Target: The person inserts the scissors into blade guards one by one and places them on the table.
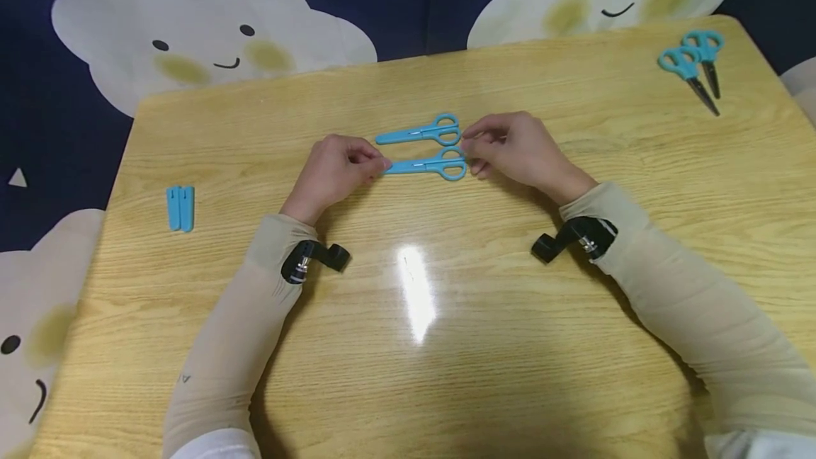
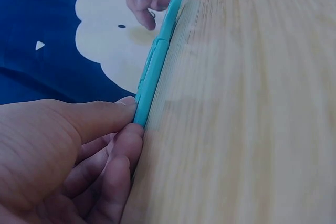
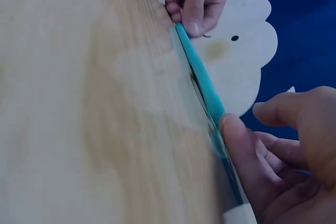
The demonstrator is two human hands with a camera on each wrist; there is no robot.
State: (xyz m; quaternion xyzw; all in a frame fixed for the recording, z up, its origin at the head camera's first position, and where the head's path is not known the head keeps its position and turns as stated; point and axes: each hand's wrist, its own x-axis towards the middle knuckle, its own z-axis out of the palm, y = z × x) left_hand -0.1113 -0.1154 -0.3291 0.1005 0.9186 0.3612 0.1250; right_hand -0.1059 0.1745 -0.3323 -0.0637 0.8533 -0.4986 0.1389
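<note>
Two pairs of blue scissors lie side by side mid-table in the head view, handles to the right, blades inside blue covers. My left hand (image 1: pixel 338 170) pinches the cover tip of the nearer scissors (image 1: pixel 423 164) between thumb and fingers; the left wrist view shows this pinch on the scissors (image 2: pixel 153 72). At the handle end is my right hand (image 1: pixel 513 149). In the right wrist view, its thumb (image 3: pixel 239 137) touches the handle edge of the scissors (image 3: pixel 202 77), while the index finger stands apart from it. The farther scissors (image 1: pixel 421 133) lie just beyond, untouched.
Two blue blade covers (image 1: pixel 180 208) lie together at the left of the wooden table (image 1: pixel 484 346). At the far right are two uncovered scissors (image 1: pixel 681 66) with blue handles and dark blades, close together. A dark blue cloth with clouds (image 1: pixel 408 6) hangs behind the table.
</note>
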